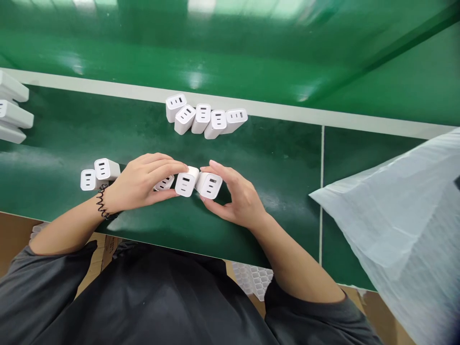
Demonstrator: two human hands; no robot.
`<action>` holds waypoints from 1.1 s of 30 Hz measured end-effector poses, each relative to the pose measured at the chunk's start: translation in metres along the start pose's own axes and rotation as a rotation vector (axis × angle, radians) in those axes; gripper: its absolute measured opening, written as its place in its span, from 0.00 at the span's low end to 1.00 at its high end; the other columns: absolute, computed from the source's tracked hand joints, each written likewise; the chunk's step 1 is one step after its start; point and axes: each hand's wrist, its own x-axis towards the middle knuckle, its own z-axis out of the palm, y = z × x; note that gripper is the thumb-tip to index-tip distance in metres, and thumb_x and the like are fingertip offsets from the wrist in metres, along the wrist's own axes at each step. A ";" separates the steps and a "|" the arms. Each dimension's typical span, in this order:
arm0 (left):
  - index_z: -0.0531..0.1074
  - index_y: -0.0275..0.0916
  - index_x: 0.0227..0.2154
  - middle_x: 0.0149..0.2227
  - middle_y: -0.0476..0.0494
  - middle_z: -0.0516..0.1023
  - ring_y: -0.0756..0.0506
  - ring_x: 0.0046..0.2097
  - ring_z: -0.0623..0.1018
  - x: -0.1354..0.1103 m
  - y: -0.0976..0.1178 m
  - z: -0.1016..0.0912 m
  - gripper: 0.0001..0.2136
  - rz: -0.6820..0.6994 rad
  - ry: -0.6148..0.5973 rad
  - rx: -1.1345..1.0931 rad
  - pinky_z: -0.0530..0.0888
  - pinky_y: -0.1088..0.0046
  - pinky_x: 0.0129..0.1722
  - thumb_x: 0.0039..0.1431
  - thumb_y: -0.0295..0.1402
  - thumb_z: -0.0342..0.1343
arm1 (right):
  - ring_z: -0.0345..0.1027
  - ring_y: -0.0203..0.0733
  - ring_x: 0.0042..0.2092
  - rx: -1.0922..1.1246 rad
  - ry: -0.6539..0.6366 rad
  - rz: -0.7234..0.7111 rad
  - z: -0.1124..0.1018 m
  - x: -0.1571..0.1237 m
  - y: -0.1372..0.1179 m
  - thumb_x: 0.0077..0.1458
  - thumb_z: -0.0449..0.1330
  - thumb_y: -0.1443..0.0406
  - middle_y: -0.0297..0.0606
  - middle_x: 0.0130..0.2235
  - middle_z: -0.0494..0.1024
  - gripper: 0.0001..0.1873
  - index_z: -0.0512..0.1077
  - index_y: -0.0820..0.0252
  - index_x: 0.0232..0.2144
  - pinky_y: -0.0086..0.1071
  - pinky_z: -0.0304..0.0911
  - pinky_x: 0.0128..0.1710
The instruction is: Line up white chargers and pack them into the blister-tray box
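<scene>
On the counter (280, 158), the left hand (143, 182) grips the left end of a row of three white chargers (186, 181); the right hand (237, 196) pinches its right end.

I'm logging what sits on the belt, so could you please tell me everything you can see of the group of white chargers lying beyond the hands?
The group of white chargers is five small blocks of what looks like glossy white plastic with rounded edges, each showing a face with three dark slots. They lie side by side in a loose row, touching, at differing angles, on the green belt just before its pale strip. Neither the left hand nor the right hand touches them.
</scene>
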 end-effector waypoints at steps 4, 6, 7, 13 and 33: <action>0.70 0.38 0.52 0.48 0.42 0.81 0.45 0.48 0.79 -0.001 0.000 0.001 0.17 -0.024 0.002 -0.001 0.75 0.67 0.49 0.66 0.42 0.56 | 0.76 0.52 0.48 -0.020 0.009 -0.001 0.000 0.002 -0.001 0.57 0.63 0.68 0.46 0.51 0.79 0.41 0.51 0.53 0.68 0.47 0.75 0.44; 0.70 0.37 0.51 0.48 0.41 0.81 0.44 0.47 0.79 -0.001 0.000 0.001 0.17 -0.031 0.004 0.005 0.75 0.67 0.49 0.66 0.42 0.56 | 0.75 0.52 0.47 -0.029 0.009 -0.004 -0.001 0.002 -0.002 0.56 0.64 0.68 0.46 0.50 0.79 0.42 0.51 0.54 0.68 0.47 0.74 0.44; 0.70 0.37 0.51 0.47 0.41 0.81 0.44 0.47 0.79 -0.001 0.000 0.001 0.17 -0.035 0.003 0.010 0.75 0.67 0.48 0.66 0.42 0.57 | 0.75 0.51 0.47 -0.030 0.008 -0.007 -0.001 0.003 -0.002 0.55 0.64 0.68 0.46 0.50 0.79 0.42 0.52 0.54 0.68 0.47 0.74 0.44; 0.71 0.36 0.50 0.43 0.41 0.81 0.44 0.45 0.79 -0.003 -0.001 0.003 0.18 -0.051 0.023 0.045 0.75 0.68 0.45 0.65 0.44 0.57 | 0.74 0.51 0.48 -0.040 0.002 0.020 0.001 0.002 0.000 0.56 0.63 0.68 0.45 0.51 0.78 0.40 0.52 0.53 0.67 0.47 0.73 0.47; 0.71 0.36 0.51 0.45 0.42 0.81 0.44 0.46 0.80 -0.010 0.000 0.010 0.19 0.027 0.073 0.073 0.74 0.68 0.45 0.66 0.46 0.55 | 0.68 0.56 0.59 -0.244 0.001 -0.134 0.019 0.008 -0.013 0.58 0.65 0.61 0.47 0.55 0.75 0.41 0.51 0.54 0.68 0.57 0.57 0.63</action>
